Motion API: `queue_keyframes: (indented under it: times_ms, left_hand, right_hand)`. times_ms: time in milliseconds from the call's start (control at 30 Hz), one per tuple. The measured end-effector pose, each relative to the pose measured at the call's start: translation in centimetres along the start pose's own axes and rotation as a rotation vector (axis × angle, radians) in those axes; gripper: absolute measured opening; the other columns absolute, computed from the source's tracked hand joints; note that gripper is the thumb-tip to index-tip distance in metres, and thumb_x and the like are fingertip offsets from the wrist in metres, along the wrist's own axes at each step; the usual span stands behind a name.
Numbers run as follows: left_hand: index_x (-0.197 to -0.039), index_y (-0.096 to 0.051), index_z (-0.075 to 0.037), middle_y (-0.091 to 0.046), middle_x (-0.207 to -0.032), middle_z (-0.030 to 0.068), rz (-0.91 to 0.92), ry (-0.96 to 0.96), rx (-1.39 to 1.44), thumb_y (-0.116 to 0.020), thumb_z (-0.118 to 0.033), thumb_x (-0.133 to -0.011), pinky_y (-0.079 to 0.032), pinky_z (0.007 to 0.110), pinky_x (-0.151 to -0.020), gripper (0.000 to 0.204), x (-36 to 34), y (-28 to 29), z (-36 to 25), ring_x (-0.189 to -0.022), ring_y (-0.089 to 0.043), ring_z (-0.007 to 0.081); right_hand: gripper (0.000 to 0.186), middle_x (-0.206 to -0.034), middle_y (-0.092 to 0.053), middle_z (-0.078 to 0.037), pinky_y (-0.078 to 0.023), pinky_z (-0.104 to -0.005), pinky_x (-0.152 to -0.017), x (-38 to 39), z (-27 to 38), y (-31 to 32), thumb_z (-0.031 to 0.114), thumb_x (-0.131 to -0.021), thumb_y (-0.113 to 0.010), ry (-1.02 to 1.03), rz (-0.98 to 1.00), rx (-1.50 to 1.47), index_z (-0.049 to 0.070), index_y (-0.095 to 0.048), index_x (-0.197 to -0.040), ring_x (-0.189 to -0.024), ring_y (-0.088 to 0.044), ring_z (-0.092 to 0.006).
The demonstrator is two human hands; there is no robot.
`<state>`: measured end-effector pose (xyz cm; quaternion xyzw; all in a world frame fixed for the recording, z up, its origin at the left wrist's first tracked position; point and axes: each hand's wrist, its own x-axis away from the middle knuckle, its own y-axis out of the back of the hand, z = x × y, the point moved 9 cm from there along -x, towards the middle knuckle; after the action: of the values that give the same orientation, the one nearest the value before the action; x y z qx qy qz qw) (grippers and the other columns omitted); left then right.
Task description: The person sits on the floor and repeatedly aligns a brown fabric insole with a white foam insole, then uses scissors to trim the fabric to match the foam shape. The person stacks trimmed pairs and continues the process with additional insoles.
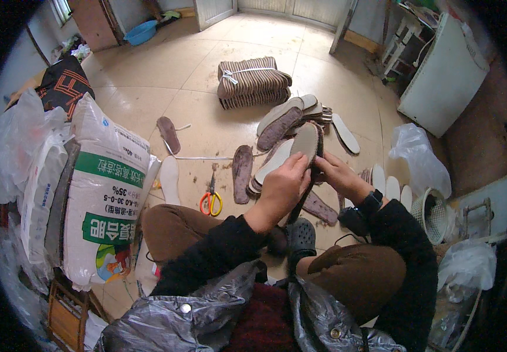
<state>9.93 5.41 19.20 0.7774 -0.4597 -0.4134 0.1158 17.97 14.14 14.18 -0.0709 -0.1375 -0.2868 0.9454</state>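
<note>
Above my lap, my left hand [281,186] and my right hand [342,177] hold shoe insoles [305,142] upright between them. One cream face points toward my left, and dark edges show on the right side; how many are held I cannot tell. The fingers of both hands are closed around the lower part. On the floor just beyond lie loose insoles, among them a purple-brown fuzzy one [280,128] and a single brown one [242,174]. Scissors [211,199] with orange and yellow handles rest left of my hands.
A tied bundle of insoles [247,82] stands farther off. White strap [200,158] trails across the floor. At the left leans a large white sack [112,146]; at the right are a clear plastic bag [420,155] and a white basket [432,217]. A blue basin [140,33] sits far left.
</note>
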Motion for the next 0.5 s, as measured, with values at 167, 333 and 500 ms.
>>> queue_keyframes:
  times_ms: [167,333,500]
  left_hand:
    - [-0.112,-0.057,-0.001,-0.057,-0.116,0.0198,0.029,-0.033,0.024,-0.063,-0.018,-0.082,-0.050,0.039,-0.082,0.035,-1.3,-0.8,-0.6,-0.097,-0.060,0.0352]
    - [-0.119,-0.052,-0.001,-0.053,-0.121,0.0214,0.096,-0.111,0.143,-0.065,-0.020,-0.081,-0.048,0.038,-0.086,0.045,-1.0,-1.3,-0.4,-0.104,-0.056,0.0356]
    - [-0.132,-0.036,0.002,-0.037,-0.138,0.0216,0.075,0.229,0.454,-0.062,-0.021,-0.086,-0.039,0.037,-0.097,0.058,0.5,-0.9,5.1,-0.118,-0.047,0.0329]
  right_hand:
    - [0.034,-0.099,-0.057,-0.004,-0.048,-0.0262,-0.072,0.3,-0.5,0.5,0.033,-0.099,-0.039,0.006,-0.028,-0.159,0.007,-0.048,-0.119,-0.083,-0.057,-0.0125]
    - [0.044,-0.106,-0.057,-0.008,-0.050,-0.0305,-0.074,-0.7,-1.9,2.8,0.039,-0.098,-0.041,-0.049,-0.095,-0.064,0.004,-0.044,-0.124,-0.090,-0.059,-0.0164]
    - [0.046,-0.111,-0.056,-0.011,-0.050,-0.0334,-0.077,-0.7,-0.4,4.2,0.038,-0.096,-0.043,0.108,-0.242,-0.312,0.003,-0.042,-0.126,-0.093,-0.059,-0.0195]
